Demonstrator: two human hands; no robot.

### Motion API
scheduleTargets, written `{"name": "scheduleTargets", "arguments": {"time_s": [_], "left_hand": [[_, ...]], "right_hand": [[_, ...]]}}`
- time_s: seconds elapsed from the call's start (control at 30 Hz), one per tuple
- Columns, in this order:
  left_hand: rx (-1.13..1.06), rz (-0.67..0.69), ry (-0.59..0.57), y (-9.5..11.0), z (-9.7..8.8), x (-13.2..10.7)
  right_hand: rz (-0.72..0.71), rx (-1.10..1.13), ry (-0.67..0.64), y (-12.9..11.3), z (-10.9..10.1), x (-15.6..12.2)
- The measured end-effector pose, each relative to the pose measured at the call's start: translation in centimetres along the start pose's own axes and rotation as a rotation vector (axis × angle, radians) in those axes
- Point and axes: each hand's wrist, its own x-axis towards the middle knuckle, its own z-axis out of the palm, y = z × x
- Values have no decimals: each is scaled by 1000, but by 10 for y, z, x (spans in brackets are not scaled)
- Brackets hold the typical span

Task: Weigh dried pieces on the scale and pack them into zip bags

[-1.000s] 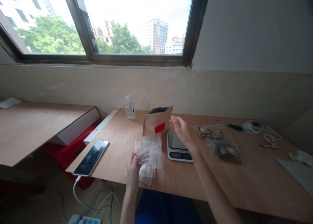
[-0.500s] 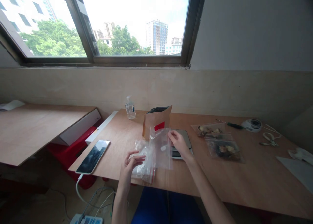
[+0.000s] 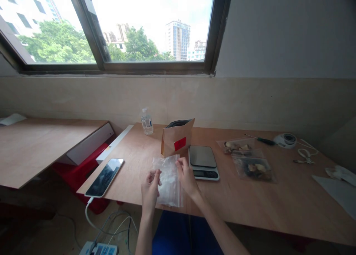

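Since the frame half a second earlier, the right hand [image 3: 187,177] and its clear zip bag [image 3: 172,184] have been shifted toward 9 o'clock, so that the scale is now uncovered; the spread fingers of the left hand [image 3: 150,186] have been drawn in. Clock positions are read around this bag, with 12 o'clock toward the wall. Nearest, at 6 o'clock, blue cloth [image 3: 178,232] is seen below the edge of the counter [image 3: 233,203]; a power strip [image 3: 98,249] is placed at 8 o'clock. Above the near edge, the bag is held by its upper 1 o'clock corner in the closed right grip, overlapping a loose pile of clear bags [image 3: 159,161]. Curled left fingers are set at the 9 o'clock edge; whether plastic is caught in that grip cannot be told. A phone [image 3: 104,178] is laid at 9 o'clock, a scale [image 3: 203,159] just beside the right hand at 2 o'clock, and a filled zip bag [image 3: 256,169] at 3 o'clock, another [image 3: 237,147] partly overlapped by it. Farther off, an open-topped brown pouch [image 3: 169,138] is stood at 12 o'clock and a bottle [image 3: 147,123] at 11 o'clock, both upright.
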Motion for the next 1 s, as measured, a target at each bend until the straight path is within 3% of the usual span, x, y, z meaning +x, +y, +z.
{"name": "scheduleTargets", "arguments": {"time_s": [0.1,0.2,0.37,0.5,0.57,0.63,0.77,0.9,1.0], "left_hand": [[100,60,8,3,-4,4],[250,139,23,4,-7,13],[579,191,102,-2,-17,33],[698,480,273,1,-14,34],[687,563,206,3,-3,28],[672,586,65,-2,11,23],[863,453,-102,-32,34,21],[954,437,-202,-55,35,26],[843,410,-229,-49,30,26]], "right_hand": [[-19,-23,-65,10,-10,-2],[-14,-151,-16,27,-42,2],[-117,-659,170,73,-140,19],[2,-1073,254,113,-216,21],[120,-1183,236,129,-240,18],[227,-1225,179,140,-256,16],[340,-1244,114,149,-278,15],[345,-1258,121,147,-302,12],[406,-1209,93,137,-319,8]]}}
